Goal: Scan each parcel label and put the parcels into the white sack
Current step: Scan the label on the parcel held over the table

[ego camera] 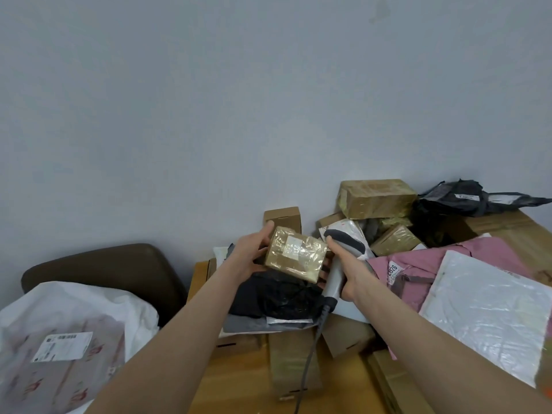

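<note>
Head view. My left hand [254,255] grips a small taped box [295,253], thumb along its far edge, fingers underneath; the white label on it faces up. My right hand [351,271] is closed around the grip of a grey scanner [343,245], whose head sits just right of the box, almost touching its right edge. The scanner cable [310,354] drops down toward me over the table [239,383].

The box is held above a black bag [277,297] near the table's left edge. The white sack [74,318] sits lower left, off the table, mouth open toward me, one labelled parcel [59,348] showing inside. Behind it a brown chair [104,267]. Open air between table edge and sack, with only my left forearm crossing it.

The right side of the table is crowded up to the wall [268,100]: I count two more taped boxes at the back, a big one [376,198] on top and a small one [395,239] below it, one plain carton [283,218] behind my left hand, one pink mailer [418,264], one white mailer [490,312] overlapping it, one dark bag [466,198] at the far right corner. Flat cardboard [292,363] lies under the cable. Bare table wood only near me and at the far right edge.
</note>
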